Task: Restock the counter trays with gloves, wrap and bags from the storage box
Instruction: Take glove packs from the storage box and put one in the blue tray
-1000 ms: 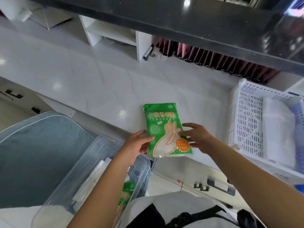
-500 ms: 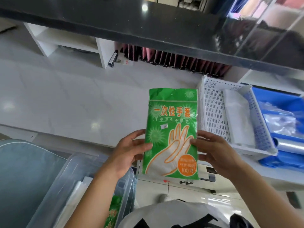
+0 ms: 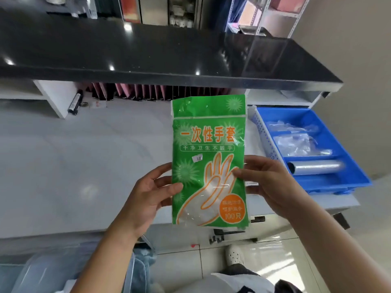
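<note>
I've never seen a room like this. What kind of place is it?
Probably a shop or service counter, seen from the staff side. A raised black countertop fronts a white work surface, a blue tray holds plastic wrap, and the glove packet carries a price sticker.

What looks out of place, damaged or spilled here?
Nothing stands out. The green glove pack is intact, held upright by the left hand and right hand. The wrap roll lies neatly in the blue tray.
</note>
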